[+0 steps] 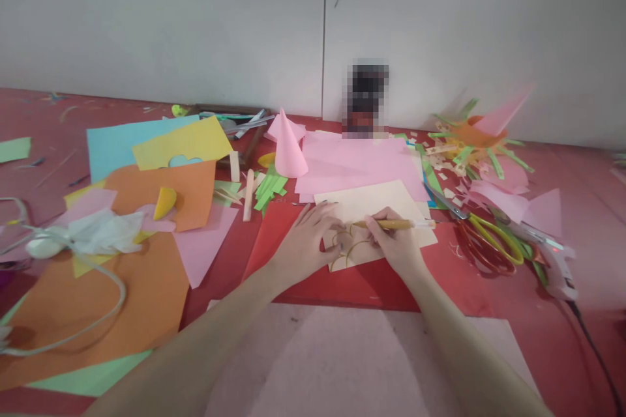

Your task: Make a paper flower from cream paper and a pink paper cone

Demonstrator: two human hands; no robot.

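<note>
A cream sheet of paper (374,199) lies at a slant on a red sheet (268,225). Curved golden lines (349,254) are drawn on its lower left part. My left hand (309,238) rests on the left side of the cream sheet with its fingers apart, holding nothing. In my right hand (395,244) is a gold pen (394,224), pinched between thumb and fingers. The pen lies nearly level and points left toward the lines; I cannot tell whether its tip touches the paper.
Behind the cream sheet are pink sheets (357,166) and a pink paper cone (290,153). Scissors (493,238) and a glue gun (557,264) lie on the right. Orange paper (117,287) and a white cable (122,293) spread over the left. A pixelated dark object (366,101) stands by the wall.
</note>
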